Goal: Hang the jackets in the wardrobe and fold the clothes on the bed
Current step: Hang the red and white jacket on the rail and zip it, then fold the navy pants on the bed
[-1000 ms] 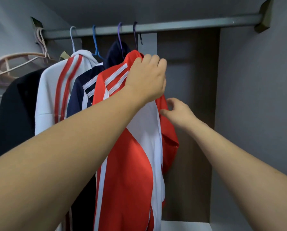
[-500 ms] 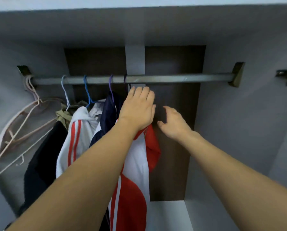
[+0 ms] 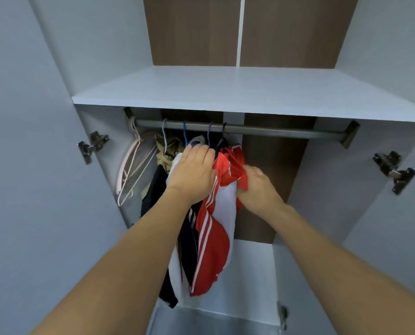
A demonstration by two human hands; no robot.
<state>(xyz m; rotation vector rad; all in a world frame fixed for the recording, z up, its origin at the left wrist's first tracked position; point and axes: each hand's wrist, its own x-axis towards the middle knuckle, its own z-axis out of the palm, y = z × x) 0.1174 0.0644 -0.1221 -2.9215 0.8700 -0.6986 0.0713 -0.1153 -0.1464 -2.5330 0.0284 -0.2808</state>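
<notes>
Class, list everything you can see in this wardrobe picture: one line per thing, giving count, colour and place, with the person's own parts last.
Red jacket: one, red and white with white stripes, hanging rightmost of the clothes on the rail.
Other hanging clothes: several, black, white, navy and olive, left of the red jacket; exact count unclear.
Rail: one, grey metal, under the shelf.
Empty hangers: a few, pale pink or white, at the rail's left end.
Shelf: one, white, above the rail.
Door hinges: metal, on both side panels.
Left hand: one, resting on the clothes beside the red jacket.
Right hand: one, gripping the red jacket's upper right edge.
</notes>
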